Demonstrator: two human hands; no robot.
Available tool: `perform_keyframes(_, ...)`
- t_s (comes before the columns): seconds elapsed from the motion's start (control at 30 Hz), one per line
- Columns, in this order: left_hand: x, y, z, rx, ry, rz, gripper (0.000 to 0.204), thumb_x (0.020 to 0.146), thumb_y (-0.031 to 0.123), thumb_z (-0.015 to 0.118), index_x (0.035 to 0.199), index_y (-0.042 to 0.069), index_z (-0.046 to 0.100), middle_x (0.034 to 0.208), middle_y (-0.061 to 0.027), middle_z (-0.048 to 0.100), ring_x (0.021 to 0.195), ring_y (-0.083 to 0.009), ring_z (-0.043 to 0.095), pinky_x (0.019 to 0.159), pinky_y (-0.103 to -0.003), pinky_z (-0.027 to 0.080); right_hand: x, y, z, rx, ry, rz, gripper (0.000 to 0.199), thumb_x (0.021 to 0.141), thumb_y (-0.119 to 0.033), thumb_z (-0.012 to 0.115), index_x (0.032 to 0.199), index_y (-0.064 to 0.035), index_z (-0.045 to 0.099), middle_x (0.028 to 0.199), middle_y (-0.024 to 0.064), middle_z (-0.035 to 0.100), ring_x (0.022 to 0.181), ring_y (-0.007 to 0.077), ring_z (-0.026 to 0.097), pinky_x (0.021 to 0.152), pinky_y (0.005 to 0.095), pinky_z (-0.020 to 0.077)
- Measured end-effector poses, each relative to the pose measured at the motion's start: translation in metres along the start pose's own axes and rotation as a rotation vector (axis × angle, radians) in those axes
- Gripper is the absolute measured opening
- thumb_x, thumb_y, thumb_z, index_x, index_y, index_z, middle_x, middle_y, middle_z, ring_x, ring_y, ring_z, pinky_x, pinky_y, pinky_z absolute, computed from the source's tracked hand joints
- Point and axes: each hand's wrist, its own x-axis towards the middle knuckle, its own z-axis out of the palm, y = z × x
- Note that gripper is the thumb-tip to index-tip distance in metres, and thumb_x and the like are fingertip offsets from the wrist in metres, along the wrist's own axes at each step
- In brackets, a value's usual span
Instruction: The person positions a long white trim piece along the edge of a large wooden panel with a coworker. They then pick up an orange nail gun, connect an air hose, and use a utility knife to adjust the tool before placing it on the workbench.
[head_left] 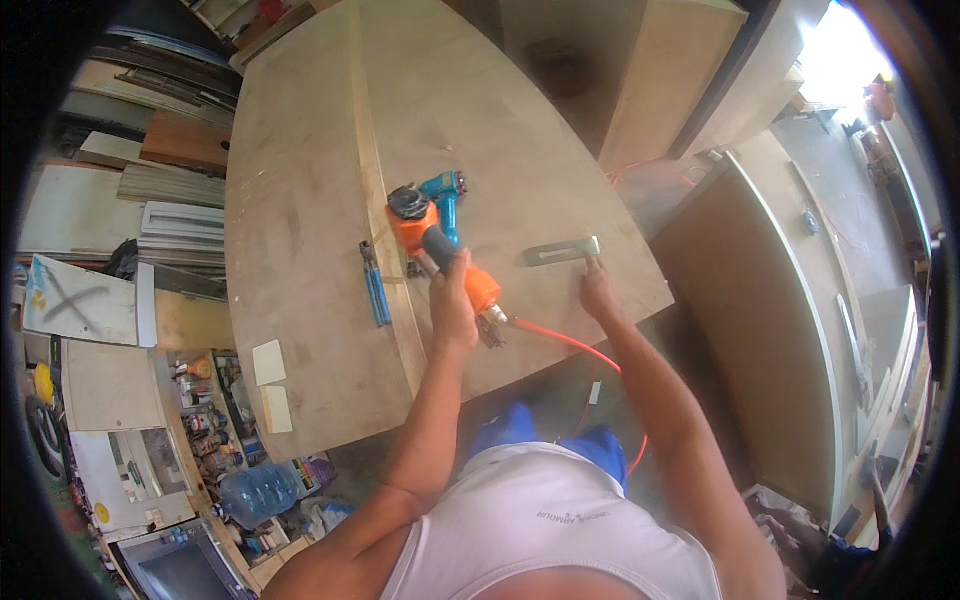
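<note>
Left hand [454,308]: gripping orange air tool [436,243]. Right hand [598,292]: pinching slotted metal plate [588,246]. I'm seemingly positioning both; next move needing steadiness.

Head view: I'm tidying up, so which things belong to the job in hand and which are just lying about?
Probably the job:
orange air tool, in the left hand
red hose, attached
slotted metal plate, at the right hand

Probably just lying about:
blue-handled pliers
teal pistol-shaped tool
two cream rectangles
blue water jug
</note>
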Motion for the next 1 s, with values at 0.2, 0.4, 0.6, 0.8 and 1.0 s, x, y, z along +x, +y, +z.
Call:
perform_keyframes(0.2,0.014,-0.003,-0.019,-0.085,-0.211,-0.104,0.033,0.092,0.039,0.063,0.098,0.007,0.055,0.083,-0.003,0.057,0.071,-0.0137,0.061,0.059,-0.029,0.054,0.049,-0.003,0.035,-0.334,-0.034,-0.182,0.043,0.085,-0.013,0.06,0.128,-0.0115,0.052,0.137,0.0096,0.049,0.131,0.0332,0.042,0.102,0.0607,0.0331)
perform_keyframes(0.4,0.018,0.012,-0.019,-0.157,-0.381,-0.254,0.038,0.092,0.043,0.061,0.092,0.005,0.057,0.077,-0.0065,0.06,0.064,-0.0162,0.063,0.059,-0.03,0.055,0.058,-0.008,0.01,-0.338,-0.299,0.101,0.034,0.08,-0.025,0.072,0.104,-0.0027,0.062,0.113,0.0194,0.063,0.108,0.0357,0.059,0.087,0.0469,0.0468)
perform_keyframes(0.6,0.019,0.022,0.003,-0.11,-0.361,-0.276,0.039,0.091,0.043,0.062,0.09,0.005,0.058,0.075,-0.0069,0.06,0.063,-0.0167,0.063,0.058,-0.03,0.055,0.02,-0.03,-0.047,0.472,-0.174,0.234,0.028,0.085,-0.021,0.068,0.1,0.002,0.061,0.094,0.0166,0.07,0.082,0.0265,0.068,0.072,0.0391,0.0517)
perform_keyframes(0.8,0.019,0.018,0.022,-0.148,-0.406,-0.324,0.036,0.091,0.041,0.063,0.092,0.005,0.057,0.077,-0.0051,0.06,0.066,-0.0145,0.064,0.056,-0.03,0.057,-0.052,-0.165,-0.169,1.438,0.153,-0.076,0.041,0.088,-0.016,0.071,0.12,-0.0004,0.051,0.096,0.0124,0.07,0.085,0.0179,0.067,0.077,0.0299,0.053)
perform_keyframes(1.0,-0.002,0.009,0.053,-0.213,-0.519,-0.426,0.034,0.095,0.039,0.057,0.09,0.005,0.057,0.075,-0.0056,0.06,0.062,-0.0144,0.061,0.054,-0.028,0.053,-0.069,-0.211,-0.176,1.63,0.3,-0.314,0.028,0.087,0.003,0.057,0.113,-0.0003,0.05,0.091,0.0153,0.067,0.078,0.0212,0.066,0.072,0.0337,0.055)
